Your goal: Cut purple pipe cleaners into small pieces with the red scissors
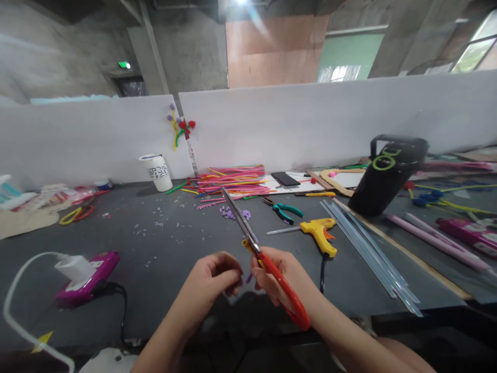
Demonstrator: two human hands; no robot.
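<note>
My right hand (283, 272) is closed on a pair of scissors (276, 274) with red handles. The blades point up and away to the left. A small yellow piece (246, 243) shows beside the pivot, partly hidden by the scissors. Close by on the left, my left hand (213, 277) has its fingers curled and pinched together; what they hold, if anything, cannot be made out. A small purple strip (249, 278) shows between the two hands. Past the blades lies a small heap of purple bits (236, 213) on the dark table (166, 274).
Pink and yellow pipe cleaners (233, 181) lie at the back by a paper cup (156, 172). Green-handled pliers (287, 211), a yellow glue gun (320, 233), clear glue sticks (368, 254) and a black bottle (388, 176) stand or lie right. A purple power strip (91, 280) is left.
</note>
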